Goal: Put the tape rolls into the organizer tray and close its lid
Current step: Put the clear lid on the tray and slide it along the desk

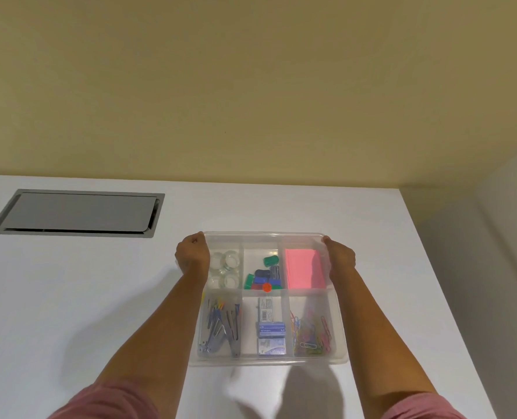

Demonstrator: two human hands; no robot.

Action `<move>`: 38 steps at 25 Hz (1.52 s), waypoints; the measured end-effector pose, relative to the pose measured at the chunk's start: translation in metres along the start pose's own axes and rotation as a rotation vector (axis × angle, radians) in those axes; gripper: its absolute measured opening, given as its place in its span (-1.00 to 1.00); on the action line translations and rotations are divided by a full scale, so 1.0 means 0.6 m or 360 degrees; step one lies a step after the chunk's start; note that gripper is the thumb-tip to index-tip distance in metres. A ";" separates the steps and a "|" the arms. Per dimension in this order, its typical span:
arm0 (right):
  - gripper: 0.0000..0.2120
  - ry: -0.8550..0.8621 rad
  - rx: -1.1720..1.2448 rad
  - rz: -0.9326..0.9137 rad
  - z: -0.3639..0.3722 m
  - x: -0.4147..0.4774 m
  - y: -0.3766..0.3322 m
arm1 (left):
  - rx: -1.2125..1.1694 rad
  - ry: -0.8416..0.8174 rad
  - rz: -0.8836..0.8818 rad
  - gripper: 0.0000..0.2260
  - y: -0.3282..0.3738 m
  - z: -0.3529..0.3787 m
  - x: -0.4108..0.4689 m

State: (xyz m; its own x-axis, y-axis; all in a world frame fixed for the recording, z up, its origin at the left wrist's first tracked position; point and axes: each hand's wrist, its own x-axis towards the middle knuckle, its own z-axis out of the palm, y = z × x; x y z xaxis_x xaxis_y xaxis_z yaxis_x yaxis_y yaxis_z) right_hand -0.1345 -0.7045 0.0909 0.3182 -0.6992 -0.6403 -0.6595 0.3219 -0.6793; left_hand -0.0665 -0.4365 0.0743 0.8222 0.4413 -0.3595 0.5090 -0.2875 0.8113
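On the white bench (69,297), I see the clear organizer tray (268,360) at the 5 o'clock side of centre, its lid (263,237) resting on top. My left hand (192,254) is clamped on the lid's 10 o'clock corner and my right hand (340,257) on its 2 o'clock corner. Four tape rolls (225,269) lie in the tray's 10 o'clock compartment.

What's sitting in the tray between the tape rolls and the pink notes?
In the head view, the middle back compartment lies between the tape rolls and the pink notes: it holds coloured clips, green, blue and one orange.
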 end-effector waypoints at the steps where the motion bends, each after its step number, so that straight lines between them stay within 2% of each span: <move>1: -0.66 0.0015 -0.0017 0.0016 0.000 -0.001 -0.002 | 0.0001 -0.0012 -0.0023 -0.74 0.001 0.001 0.001; 4: -0.61 -0.0005 -0.0086 0.0027 0.003 -0.005 -0.004 | 0.0135 -0.0081 -0.0165 -0.63 0.007 0.001 0.007; 7: -0.65 -0.0026 0.0024 0.0048 0.004 -0.002 0.002 | 0.0159 -0.0136 -0.0356 -0.52 0.006 0.002 0.018; 9: -0.71 -0.0030 0.0057 0.0053 0.004 0.002 0.005 | 0.0132 -0.0175 -0.0422 -0.50 0.006 0.001 0.024; 11: -0.69 -0.0039 0.0059 0.0043 0.004 0.002 0.005 | 0.0120 -0.0189 -0.0466 -0.49 0.007 0.000 0.026; 13: -0.68 -0.0035 0.0073 0.0030 0.003 0.001 0.005 | 0.0167 -0.0157 -0.0456 -0.48 0.012 -0.001 0.022; 16: -0.78 -0.0027 0.0065 -0.0005 0.004 0.005 0.008 | 0.0297 -0.0149 -0.0416 -0.47 0.020 0.000 0.015; 21: -0.74 -0.0053 -0.0011 -0.0095 -0.001 0.002 0.008 | 0.0254 -0.0223 -0.0430 -0.43 0.019 -0.014 0.016; 27: -0.71 -0.0220 0.0046 -0.0279 -0.035 -0.008 0.047 | 0.0370 -0.0260 -0.0257 -0.61 0.002 -0.048 -0.005; 32: -0.68 -0.0284 0.0071 -0.0307 -0.070 -0.033 0.095 | 0.0160 -0.0297 -0.0227 -0.76 -0.048 -0.077 -0.051; 38: -0.66 -0.0257 0.0085 -0.0332 -0.106 -0.073 0.164 | 0.0161 -0.0332 -0.0167 -0.70 -0.096 -0.117 -0.101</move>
State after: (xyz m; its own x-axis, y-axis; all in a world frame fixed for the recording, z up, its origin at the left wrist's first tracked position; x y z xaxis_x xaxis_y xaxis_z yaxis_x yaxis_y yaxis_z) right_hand -0.2570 -0.6828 0.0751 0.5510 -0.6443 -0.5304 -0.5329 0.2175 -0.8177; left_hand -0.1637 -0.3871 0.0820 0.7929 0.2913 -0.5352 0.6087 -0.3377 0.7180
